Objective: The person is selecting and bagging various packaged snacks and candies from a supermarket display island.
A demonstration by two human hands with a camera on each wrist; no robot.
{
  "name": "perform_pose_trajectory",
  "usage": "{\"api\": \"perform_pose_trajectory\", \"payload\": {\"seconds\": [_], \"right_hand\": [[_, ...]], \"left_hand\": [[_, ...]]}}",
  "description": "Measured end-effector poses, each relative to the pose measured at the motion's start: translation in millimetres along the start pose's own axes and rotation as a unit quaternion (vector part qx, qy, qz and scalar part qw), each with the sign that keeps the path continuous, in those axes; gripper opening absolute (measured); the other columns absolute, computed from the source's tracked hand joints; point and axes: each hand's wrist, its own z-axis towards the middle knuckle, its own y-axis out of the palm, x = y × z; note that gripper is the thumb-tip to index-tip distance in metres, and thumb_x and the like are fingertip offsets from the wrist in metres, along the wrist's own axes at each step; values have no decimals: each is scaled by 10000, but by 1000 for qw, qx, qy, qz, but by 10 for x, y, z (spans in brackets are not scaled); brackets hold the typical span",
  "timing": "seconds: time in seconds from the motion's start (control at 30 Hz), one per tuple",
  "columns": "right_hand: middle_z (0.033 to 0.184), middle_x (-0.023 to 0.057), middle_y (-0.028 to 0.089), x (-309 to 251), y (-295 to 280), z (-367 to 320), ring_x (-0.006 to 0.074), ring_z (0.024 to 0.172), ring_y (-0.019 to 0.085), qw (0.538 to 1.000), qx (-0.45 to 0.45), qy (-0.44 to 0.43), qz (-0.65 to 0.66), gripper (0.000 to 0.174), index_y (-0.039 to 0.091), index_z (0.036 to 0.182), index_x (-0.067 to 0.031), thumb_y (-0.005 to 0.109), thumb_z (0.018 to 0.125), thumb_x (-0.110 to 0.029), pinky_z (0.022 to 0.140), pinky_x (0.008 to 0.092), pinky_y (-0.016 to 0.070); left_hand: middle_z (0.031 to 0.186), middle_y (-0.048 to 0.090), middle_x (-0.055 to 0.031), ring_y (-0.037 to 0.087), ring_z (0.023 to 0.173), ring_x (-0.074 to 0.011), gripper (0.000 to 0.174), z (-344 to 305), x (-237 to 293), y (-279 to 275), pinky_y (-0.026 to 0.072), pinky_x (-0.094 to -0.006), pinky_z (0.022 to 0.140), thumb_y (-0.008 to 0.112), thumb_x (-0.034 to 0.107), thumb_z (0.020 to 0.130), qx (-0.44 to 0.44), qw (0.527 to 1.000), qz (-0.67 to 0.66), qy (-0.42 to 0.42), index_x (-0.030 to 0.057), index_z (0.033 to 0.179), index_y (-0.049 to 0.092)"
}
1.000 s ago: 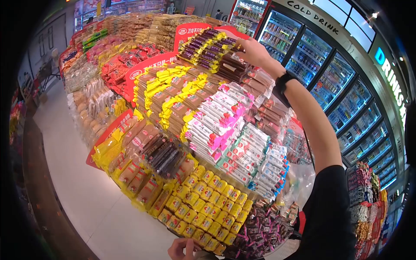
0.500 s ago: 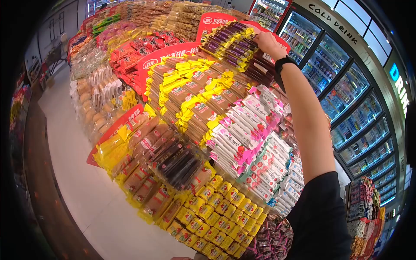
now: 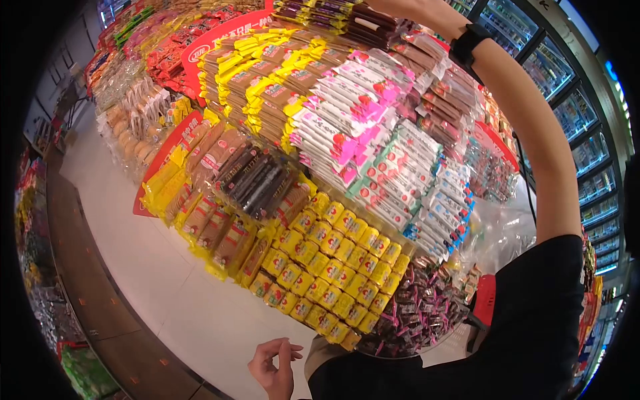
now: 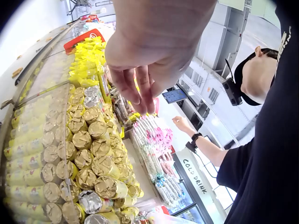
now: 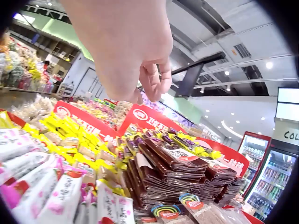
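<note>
My right hand [image 3: 400,8], cut off by the head view's top edge, hangs over a stack of dark brown packets [image 3: 371,25]. The right wrist view has this hand [image 5: 128,53] above the brown stack [image 5: 173,168] and purple-and-yellow sticks [image 5: 187,142], apart from them, fingers loosely bent, nothing visible in them. Low in the head view, my left hand [image 3: 275,367] is loosely curled beside the rows of small yellow packs [image 3: 333,267]. In the left wrist view that hand [image 4: 149,56] hangs with relaxed fingers above gold-ended rolls [image 4: 100,163], holding nothing.
Pink-and-white sticks [image 3: 347,113] and green-and-white sticks [image 3: 393,173] lie mid-display. Black packets [image 3: 257,180] sit left of them. Red signs [image 3: 213,47] divide the sections. Purple-wrapped sweets [image 3: 427,307] fill a bin near the body. Drink fridges [image 3: 573,113] stand at right.
The head view has tilted down from half a second ago. My right hand, then at the purple-and-yellow sticks, is now over the brown packets. My left hand has come back into the head view.
</note>
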Motion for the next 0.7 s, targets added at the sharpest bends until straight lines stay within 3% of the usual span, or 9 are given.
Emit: {"api": "perform_pose_trajectory", "payload": {"seconds": [0.07,0.13,0.2,0.37,0.47,0.6,0.63,0.67,0.7], "right_hand": [[794,201,621,-168,-159,-226,332,708,643,989,69,-131,-18,133,612,826,-11,516,807,-103,604,455,506],[775,165,613,-709,-887,-507,310,719,639,994,-98,-36,-15,120,618,818,-19,533,781,-95,613,431,517],[769,130,610,-845,-1032,-808,294,760,633,991,15,-126,40,108,596,802,0,540,793,-91,628,417,524],[768,109,616,-1189,-1897,-1621,247,780,624,984,23,-170,57,134,594,785,2,579,788,-131,655,380,525],[763,109,615,-1238,-2385,-2210,237,787,622,987,29,-158,27,142,595,792,5,583,793,-137,664,362,528],[779,74,620,-1236,-2860,-2979,241,808,628,997,-57,-47,14,153,607,901,-25,587,811,-147,764,339,526],[873,117,675,-1225,-2812,-3177,310,821,638,998,5,-7,55,175,670,985,-48,654,864,-174,700,400,516],[850,64,648,-1195,-2902,-3400,245,790,611,998,13,28,47,177,667,953,-64,725,810,-151,685,356,519],[831,71,645,-1159,-2940,-3590,250,762,605,996,74,37,38,163,663,958,-59,714,818,-124,673,359,508]], "left_hand": [[732,665,-141,613,546,-143,33,-107,49,52,474,-236,507,567,-1,921,-15,1000,-12,10,-32,933,571],[809,674,-137,641,601,-159,43,-233,78,102,520,-258,535,606,-56,877,-26,999,-29,4,-41,916,602],[851,668,-140,644,631,-158,73,-343,97,175,524,-261,534,610,-72,867,-60,998,4,35,-34,929,609],[874,665,-129,637,811,-182,152,-589,81,411,508,-264,718,642,-148,766,-103,976,70,181,-24,853,628],[887,670,-134,638,795,-192,151,-737,93,577,505,-274,723,646,-147,758,-137,962,71,224,-26,846,625],[903,675,-133,640,779,-179,159,-930,51,834,504,-260,714,646,-143,765,-202,947,61,243,-30,876,636],[908,675,-133,641,770,-174,161,-993,62,902,504,-257,708,644,-143,770,-216,946,54,236,-30,884,640],[912,675,-133,643,760,-170,163,-1056,82,947,504,-253,702,642,-142,775,-230,945,50,227,-30,893,643],[926,675,-131,644,725,-155,165,-1118,88,1016,505,-244,682,632,-144,790,-242,946,24,215,-24,900,657]]}}
